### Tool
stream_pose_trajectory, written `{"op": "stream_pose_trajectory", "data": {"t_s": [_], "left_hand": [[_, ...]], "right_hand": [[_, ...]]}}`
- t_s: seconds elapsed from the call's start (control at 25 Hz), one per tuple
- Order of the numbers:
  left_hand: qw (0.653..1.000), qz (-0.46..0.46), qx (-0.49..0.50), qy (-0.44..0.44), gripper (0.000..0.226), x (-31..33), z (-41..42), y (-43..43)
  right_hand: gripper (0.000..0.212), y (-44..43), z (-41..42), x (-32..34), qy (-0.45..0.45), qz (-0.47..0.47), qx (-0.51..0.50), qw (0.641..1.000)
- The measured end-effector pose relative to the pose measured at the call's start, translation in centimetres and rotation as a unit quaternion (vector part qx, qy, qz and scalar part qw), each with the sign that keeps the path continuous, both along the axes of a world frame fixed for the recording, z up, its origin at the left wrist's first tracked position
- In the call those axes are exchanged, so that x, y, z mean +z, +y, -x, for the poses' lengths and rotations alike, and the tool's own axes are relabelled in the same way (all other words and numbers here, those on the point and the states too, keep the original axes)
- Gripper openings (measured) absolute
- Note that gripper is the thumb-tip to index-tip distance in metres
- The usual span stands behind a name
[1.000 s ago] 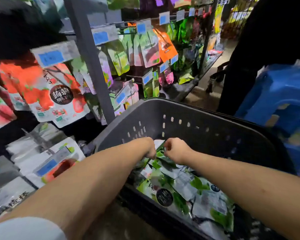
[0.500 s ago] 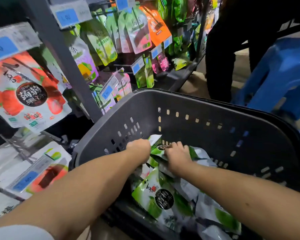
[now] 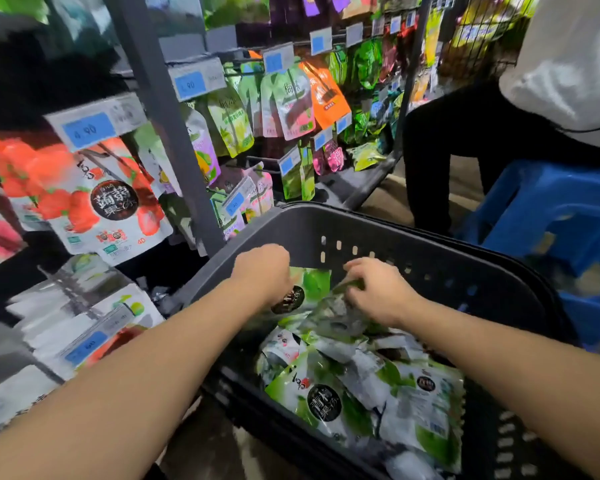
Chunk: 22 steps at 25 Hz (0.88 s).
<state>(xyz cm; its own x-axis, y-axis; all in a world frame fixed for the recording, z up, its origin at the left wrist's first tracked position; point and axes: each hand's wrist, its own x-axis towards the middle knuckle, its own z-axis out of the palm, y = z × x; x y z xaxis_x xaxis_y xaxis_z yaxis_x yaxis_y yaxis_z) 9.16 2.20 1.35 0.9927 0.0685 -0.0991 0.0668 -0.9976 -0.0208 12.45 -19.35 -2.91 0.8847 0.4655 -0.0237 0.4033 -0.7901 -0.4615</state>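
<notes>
Head view, both hands down inside the grey basket point(image 3: 413, 230).

Left hand point(image 3: 264, 271): knuckles up, fingers curled down over the top edge of an upright green pouch point(image 3: 309, 284) that stands near the basket's far wall. I read this as a grip, though the fingertips are hidden behind the hand.

Right hand point(image 3: 378, 292): fingers bent, pinching the top of a second pouch point(image 3: 336, 315), which lies tilted just beside the first. I cannot tell whether the two pouches touch.

Progress, my judgement: early. Neither pouch is clear of the rim. A heap of green pouches point(image 3: 361, 396) covers the near half of the basket, so most of the stock is waiting. Left to do: lift this pair out, carry it to the rack on my left, hang it on a peg. I cannot tell which peg takes the green ones.

Surroundings:
- A rack upright point(image 3: 160, 133) stands between the basket and the hanging red pouches point(image 3: 94, 195).
- A blue price tag point(image 3: 87, 129) juts out above the red pouches.
- Pale pouches point(image 3: 66, 327) hang on lower pegs, near my left forearm.
- A second person point(image 3: 444, 147) in dark trousers stands beyond the basket, next to a blue stool point(image 3: 548, 209).

In the way: the upright and the tag holders crowd the basket's left side, so the path to the pegs is narrow. The heaped pouches overlap and may drag along with the pair.
</notes>
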Motion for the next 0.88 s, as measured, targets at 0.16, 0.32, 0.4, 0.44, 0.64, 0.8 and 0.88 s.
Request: {"op": "stream_pose_trajectory", "data": {"t_s": [0.16,0.32,0.4,0.44,0.64,0.8,0.88], "left_hand": [[0.992,-0.028,-0.116,0.028,0.027,2.0,1.5,0.4],[0.986,-0.005,-0.165,0.021,0.027,3.7,2.7,-0.2],[0.984,0.019,-0.176,0.011,0.024,3.9,3.1,-0.4],[0.984,0.040,-0.175,0.011,0.023,4.0,3.2,-0.4],[0.973,0.183,-0.128,-0.058,0.024,4.0,3.0,0.2],[0.924,0.352,-0.046,-0.142,0.078,3.1,2.2,1.2],[0.898,0.422,0.018,-0.125,0.111,2.2,1.6,2.0]], "right_hand": [[0.009,-0.5,1.1,1.6,0.020,0.001,0.122,0.992],[0.015,-0.1,3.2,0.6,0.049,-0.010,0.155,0.987],[0.016,-0.1,3.7,0.5,0.038,-0.032,0.143,0.988],[0.015,-0.2,3.8,0.6,0.024,-0.040,0.130,0.990],[0.017,-0.3,3.9,2.7,-0.037,-0.081,0.058,0.994],[0.015,-1.1,2.9,4.5,-0.029,-0.110,0.022,0.993],[0.014,-1.5,2.3,5.9,-0.024,-0.127,0.007,0.992]]}}
